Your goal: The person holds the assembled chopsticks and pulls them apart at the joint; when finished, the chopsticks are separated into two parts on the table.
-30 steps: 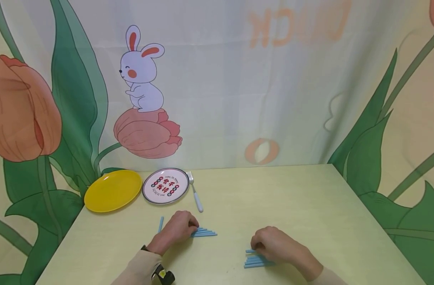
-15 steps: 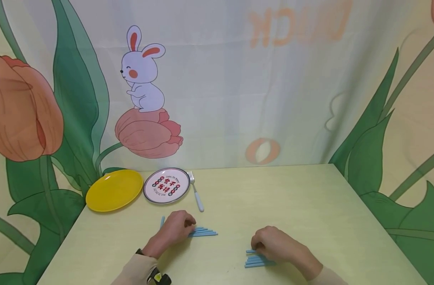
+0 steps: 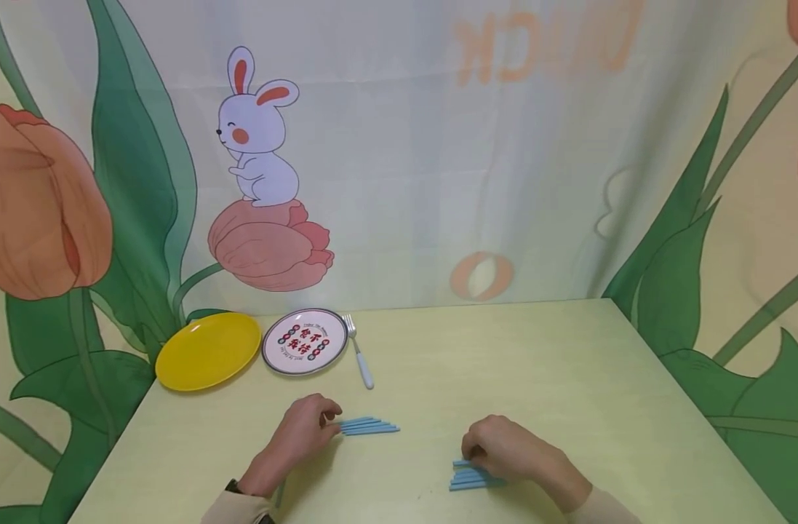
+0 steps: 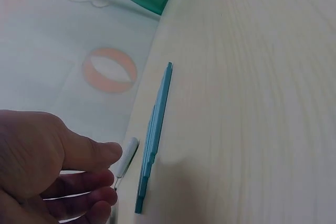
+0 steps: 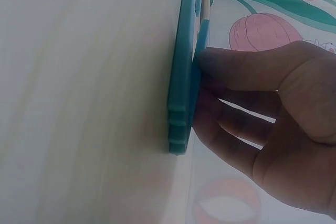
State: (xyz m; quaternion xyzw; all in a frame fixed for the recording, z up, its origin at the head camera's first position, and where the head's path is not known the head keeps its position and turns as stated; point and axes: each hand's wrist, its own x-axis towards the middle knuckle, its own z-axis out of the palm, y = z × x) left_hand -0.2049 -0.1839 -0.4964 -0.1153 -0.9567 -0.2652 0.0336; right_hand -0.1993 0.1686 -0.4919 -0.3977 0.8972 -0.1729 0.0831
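In the head view my left hand [image 3: 307, 428] hovers by the left end of a fan of thin blue sticks [image 3: 371, 427]. The left wrist view shows that hand's thumb and fingers apart, nothing between them, beside the blue sticks [image 4: 155, 135]. My right hand [image 3: 506, 447] pinches a blue stick [image 3: 460, 463] over a second group of blue sticks [image 3: 469, 480]. In the right wrist view the thumb [image 5: 236, 69] and fingers press on the pinched stick [image 5: 202, 32], right beside the stacked sticks [image 5: 180, 72].
A yellow plate [image 3: 209, 352], a white plate with red lettering [image 3: 305, 342] and a fork [image 3: 362, 360] lie at the table's back left. A dull stick-like piece [image 3: 280, 493] shows beside my left wrist. A printed curtain [image 3: 399, 182] hangs behind the table [image 3: 569, 378].
My left hand has drawn back to the left, off the left fan of sticks, uncovering more of it. It now covers where a separate blue stick showed. My right hand stays put.
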